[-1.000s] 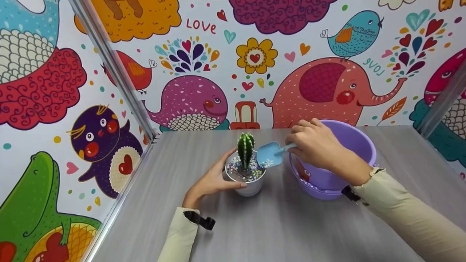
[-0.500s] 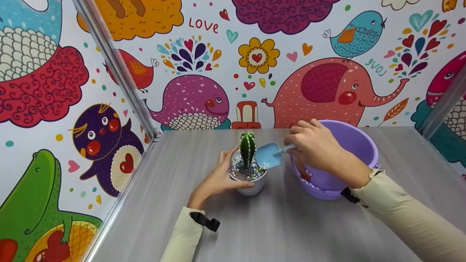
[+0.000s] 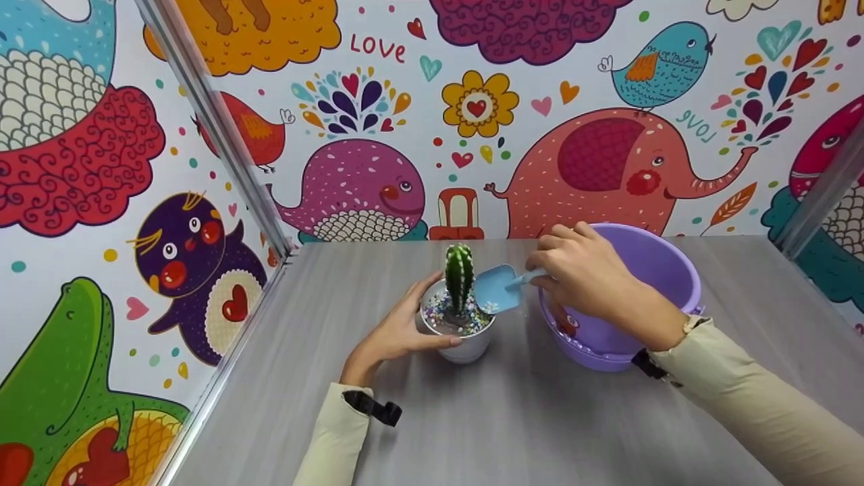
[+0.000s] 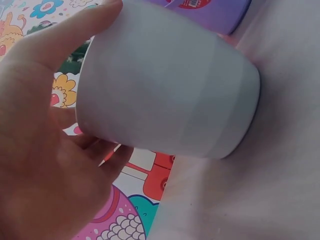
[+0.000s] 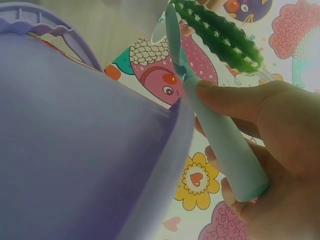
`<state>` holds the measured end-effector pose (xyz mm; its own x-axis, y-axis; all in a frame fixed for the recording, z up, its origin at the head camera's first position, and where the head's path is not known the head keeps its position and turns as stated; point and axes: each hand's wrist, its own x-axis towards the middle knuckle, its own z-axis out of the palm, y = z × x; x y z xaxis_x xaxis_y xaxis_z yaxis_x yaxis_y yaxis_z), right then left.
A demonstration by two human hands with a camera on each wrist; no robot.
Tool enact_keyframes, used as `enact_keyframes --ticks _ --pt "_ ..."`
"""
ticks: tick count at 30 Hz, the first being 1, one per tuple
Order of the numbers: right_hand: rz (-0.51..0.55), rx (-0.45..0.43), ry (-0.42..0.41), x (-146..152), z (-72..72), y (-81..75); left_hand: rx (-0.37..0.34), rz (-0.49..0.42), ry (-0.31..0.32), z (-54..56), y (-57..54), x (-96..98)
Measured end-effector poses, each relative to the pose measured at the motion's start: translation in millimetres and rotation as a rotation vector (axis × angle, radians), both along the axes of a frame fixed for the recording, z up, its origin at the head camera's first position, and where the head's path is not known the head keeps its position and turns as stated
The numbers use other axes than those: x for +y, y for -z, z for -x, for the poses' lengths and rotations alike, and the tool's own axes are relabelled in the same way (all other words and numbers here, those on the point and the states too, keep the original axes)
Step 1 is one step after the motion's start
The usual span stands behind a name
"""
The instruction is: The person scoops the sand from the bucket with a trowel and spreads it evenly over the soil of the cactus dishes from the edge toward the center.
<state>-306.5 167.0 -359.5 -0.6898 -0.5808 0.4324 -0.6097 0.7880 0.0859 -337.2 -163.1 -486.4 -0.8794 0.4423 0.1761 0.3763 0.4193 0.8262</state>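
Two hands: both are at work on the grey table (image 3: 513, 418), one on each thing.
Left hand (image 3: 398, 334): thumb and fingers curl round the white pot (image 3: 457, 337), gripping its wall; the left wrist view shows the thumb lying over the pot's side (image 4: 167, 95).
Right hand (image 3: 584, 273): fingers and thumb pinch the handle of the light blue scoop (image 3: 496, 289); the right wrist view shows the thumb pressed on that handle (image 5: 227, 145).
Cactus (image 3: 459, 277): upright in the pot, ringed by coloured pebbles (image 3: 445, 317).
Scoop blade: tilted down over the pot's right rim, just beside the cactus, a few pebbles at its lower edge.
Change: a second ago the blade carried a clear heap of pebbles; now it looks almost bare, and hands and pot have hardly shifted.
Meaning: this scoopful seems to have gone into the pot, so the pouring looks about finished.
Purple bucket (image 3: 648, 270): just right of the pot, under the right wrist.
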Motion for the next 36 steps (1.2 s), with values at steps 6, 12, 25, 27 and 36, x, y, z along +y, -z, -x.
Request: enact_keyframes --ticks 6,12,25,27,36 --pt "0.021 0.016 -0.004 0.1 0.2 1.5 -0.002 -0.010 -0.023 0.6 1.6 2.2" --pt "0.042 0.049 0.001 -0.6 0.0 2.2 0.010 -0.010 -0.020 -0.3 1.8 5.3" --pt "0.061 0.145 0.039 -1.0 2.6 6.4 0.052 0.025 -0.021 -1.0 1.2 6.4" --pt "0.061 0.151 0.037 -1.0 2.8 7.1 0.049 0.024 -0.021 -0.7 1.2 6.4" --pt "0.066 0.163 0.023 -1.2 2.6 6.9 0.039 0.019 -0.022 0.0 1.2 5.8"
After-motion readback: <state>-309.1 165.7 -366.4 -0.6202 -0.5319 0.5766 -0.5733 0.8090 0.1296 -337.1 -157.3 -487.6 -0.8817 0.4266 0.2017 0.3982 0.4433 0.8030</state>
